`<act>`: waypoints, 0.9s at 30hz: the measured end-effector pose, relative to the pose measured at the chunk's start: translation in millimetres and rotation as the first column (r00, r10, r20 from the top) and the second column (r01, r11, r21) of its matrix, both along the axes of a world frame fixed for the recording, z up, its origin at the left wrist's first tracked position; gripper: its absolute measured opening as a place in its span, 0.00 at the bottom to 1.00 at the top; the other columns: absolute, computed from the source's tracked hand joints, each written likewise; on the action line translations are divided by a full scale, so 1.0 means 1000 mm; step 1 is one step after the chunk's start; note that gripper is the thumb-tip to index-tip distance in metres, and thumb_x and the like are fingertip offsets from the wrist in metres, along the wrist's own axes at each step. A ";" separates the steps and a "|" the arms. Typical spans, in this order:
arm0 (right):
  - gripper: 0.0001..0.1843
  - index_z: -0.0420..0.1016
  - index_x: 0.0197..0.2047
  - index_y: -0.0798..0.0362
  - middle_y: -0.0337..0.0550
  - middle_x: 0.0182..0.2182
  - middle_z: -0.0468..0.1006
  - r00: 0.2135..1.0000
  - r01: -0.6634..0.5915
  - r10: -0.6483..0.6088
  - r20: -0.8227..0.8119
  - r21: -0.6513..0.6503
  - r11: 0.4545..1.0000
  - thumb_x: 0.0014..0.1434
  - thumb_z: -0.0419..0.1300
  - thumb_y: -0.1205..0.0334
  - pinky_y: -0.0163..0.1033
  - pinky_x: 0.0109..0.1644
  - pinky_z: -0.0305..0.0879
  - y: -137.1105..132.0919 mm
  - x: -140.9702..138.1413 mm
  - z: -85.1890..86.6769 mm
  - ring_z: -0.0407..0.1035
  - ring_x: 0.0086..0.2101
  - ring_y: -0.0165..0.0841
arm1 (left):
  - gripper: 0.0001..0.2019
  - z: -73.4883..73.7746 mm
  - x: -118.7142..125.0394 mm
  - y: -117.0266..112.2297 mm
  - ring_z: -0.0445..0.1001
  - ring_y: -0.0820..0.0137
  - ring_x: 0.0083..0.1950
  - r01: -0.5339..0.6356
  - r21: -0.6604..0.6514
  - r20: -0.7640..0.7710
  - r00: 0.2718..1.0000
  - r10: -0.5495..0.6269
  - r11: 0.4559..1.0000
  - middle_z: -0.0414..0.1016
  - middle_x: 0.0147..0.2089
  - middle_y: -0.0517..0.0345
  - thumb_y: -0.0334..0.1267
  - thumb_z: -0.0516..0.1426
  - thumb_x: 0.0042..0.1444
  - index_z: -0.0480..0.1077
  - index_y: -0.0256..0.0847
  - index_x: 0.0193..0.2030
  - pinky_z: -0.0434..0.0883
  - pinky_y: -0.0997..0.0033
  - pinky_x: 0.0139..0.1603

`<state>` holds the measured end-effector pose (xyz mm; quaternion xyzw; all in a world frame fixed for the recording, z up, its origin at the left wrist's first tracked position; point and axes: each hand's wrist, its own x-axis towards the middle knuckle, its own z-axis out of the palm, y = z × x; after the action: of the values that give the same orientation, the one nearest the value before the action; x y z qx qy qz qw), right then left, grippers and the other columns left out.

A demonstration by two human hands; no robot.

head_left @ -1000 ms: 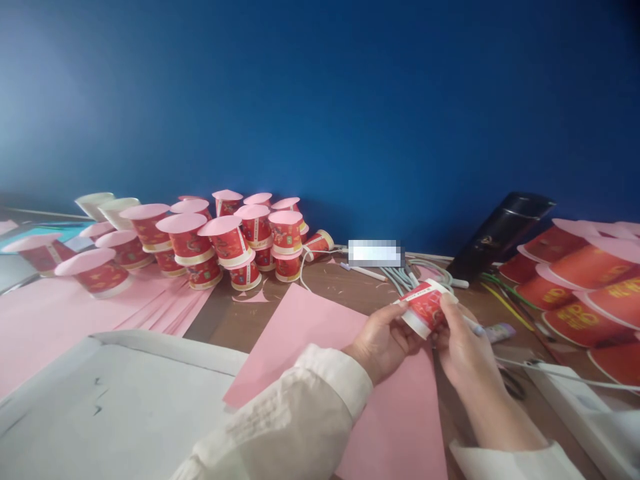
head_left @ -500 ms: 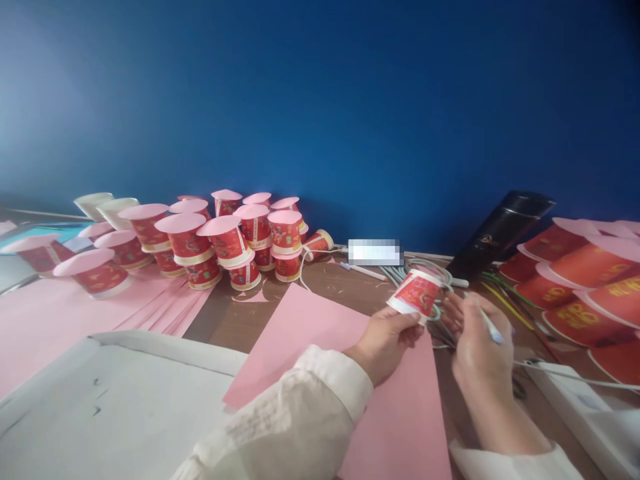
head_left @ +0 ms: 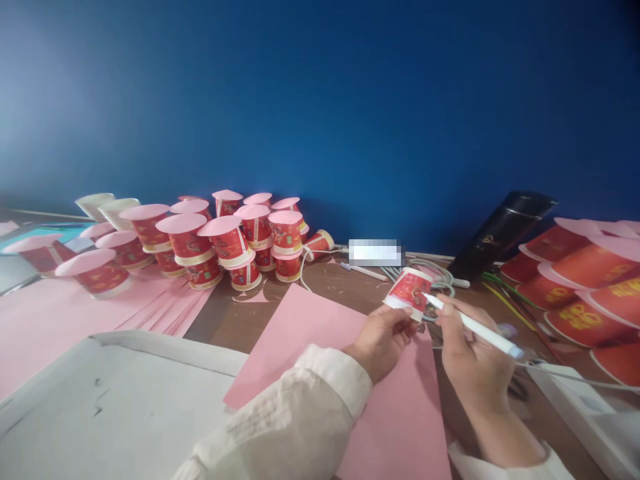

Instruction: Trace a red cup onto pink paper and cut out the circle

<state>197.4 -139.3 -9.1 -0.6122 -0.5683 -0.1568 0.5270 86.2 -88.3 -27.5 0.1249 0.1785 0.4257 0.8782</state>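
My left hand [head_left: 385, 343] grips a red paper cup [head_left: 406, 289] with a white rim, tilted, by its lower edge. Pinched in my right hand [head_left: 473, 357] is a white marker [head_left: 483, 330] with a pale blue end. Its tip is at the right side of the cup; whether it touches cannot be made out. A small purple thing [head_left: 507, 330], partly hidden, shows by the right hand's fingers. Beneath the left hand and sleeve lies a sheet of pink paper [head_left: 310, 333].
Stacked red cups with pink paper discs [head_left: 225, 240] stand at left. More red cups [head_left: 580, 320] are stacked at right. A black bottle [head_left: 500, 233] leans against the blue wall [head_left: 320, 120]. Behind the cup lie coiled cables [head_left: 445, 273] and another pen [head_left: 367, 272]. A white tray [head_left: 165, 407] sits front left.
My right hand has turned and moved left, bringing the marker's tip up to the cup. The cup has shifted slightly left in my left hand.
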 end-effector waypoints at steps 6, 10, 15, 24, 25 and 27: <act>0.13 0.78 0.43 0.56 0.49 0.33 0.80 0.999 0.012 -0.013 0.053 0.023 1.000 0.65 0.56 0.58 0.43 0.41 0.70 -0.001 0.000 0.002 0.75 0.33 0.38 | 0.14 -0.001 0.000 0.000 0.71 0.77 0.31 0.008 -0.006 0.014 1.000 -0.008 1.000 0.76 0.34 0.54 0.27 0.67 0.44 0.76 0.31 0.40 0.67 0.77 0.36; 0.12 0.78 0.42 0.56 0.48 0.34 0.80 0.994 0.022 -0.026 0.104 0.042 0.999 0.65 0.56 0.59 0.43 0.43 0.70 0.000 0.000 0.003 0.74 0.34 0.38 | 0.12 -0.002 0.001 0.001 0.70 0.77 0.31 0.011 -0.017 0.022 1.000 -0.010 1.000 0.76 0.34 0.54 0.27 0.66 0.45 0.75 0.31 0.39 0.67 0.77 0.35; 0.12 0.78 0.40 0.57 0.50 0.34 0.81 0.988 0.046 -0.054 0.143 0.056 0.997 0.65 0.56 0.60 0.43 0.43 0.70 0.002 0.000 0.003 0.75 0.35 0.38 | 0.09 0.002 -0.001 0.001 0.69 0.77 0.29 0.016 -0.037 0.024 1.000 -0.015 0.999 0.73 0.30 0.55 0.27 0.65 0.46 0.75 0.30 0.36 0.67 0.78 0.34; 0.14 0.79 0.39 0.57 0.51 0.33 0.81 0.988 0.099 -0.104 0.116 0.052 0.994 0.65 0.55 0.59 0.44 0.43 0.70 0.001 -0.001 0.004 0.75 0.35 0.39 | 0.06 0.010 -0.005 0.001 0.67 0.77 0.28 0.038 -0.053 0.051 0.998 -0.035 0.998 0.72 0.30 0.55 0.27 0.64 0.46 0.73 0.31 0.33 0.68 0.78 0.34; 0.14 0.79 0.39 0.57 0.51 0.34 0.81 0.988 0.108 -0.113 0.109 0.051 0.993 0.65 0.55 0.58 0.44 0.43 0.70 0.001 -0.001 0.004 0.75 0.36 0.40 | 0.06 0.010 -0.005 0.001 0.66 0.77 0.28 0.039 -0.055 0.057 0.998 -0.036 0.998 0.71 0.29 0.56 0.27 0.64 0.46 0.73 0.32 0.32 0.68 0.78 0.34; 0.14 0.79 0.38 0.58 0.52 0.33 0.80 0.988 0.111 -0.116 0.106 0.051 0.992 0.65 0.55 0.58 0.44 0.43 0.70 0.001 0.000 0.004 0.74 0.36 0.40 | 0.06 0.010 -0.005 0.001 0.66 0.77 0.28 0.043 -0.056 0.067 0.997 -0.039 0.998 0.71 0.28 0.57 0.27 0.64 0.46 0.73 0.32 0.32 0.68 0.78 0.33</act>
<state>197.3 -138.0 -5.4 -0.6220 -0.5566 -0.2324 0.4993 81.1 -87.6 -17.3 0.0892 0.1592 0.4062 0.8954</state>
